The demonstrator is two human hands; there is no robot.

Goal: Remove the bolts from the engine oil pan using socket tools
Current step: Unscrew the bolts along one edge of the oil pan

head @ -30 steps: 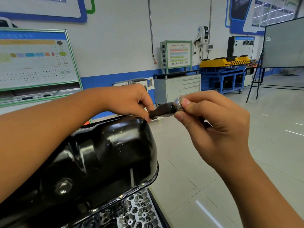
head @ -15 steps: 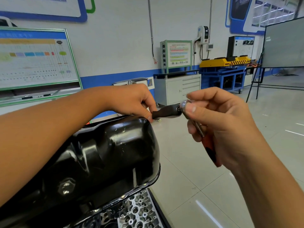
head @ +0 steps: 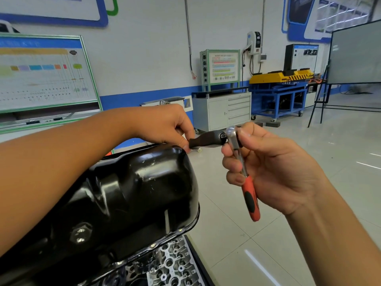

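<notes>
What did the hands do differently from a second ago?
The right hand turned so its palm faces up, swinging the ratchet round; its red handle, hidden a second ago, now hangs down in plain view. The left hand still pinches the dark tool at the ratchet's head, above the black oil pan, which stayed put.

Left hand (head: 165,124) reaching in from the left, fingers curled downward, pinching. Right hand (head: 274,172) raised palm-up, fingers bent and gripping, forearm coming from lower right.
</notes>
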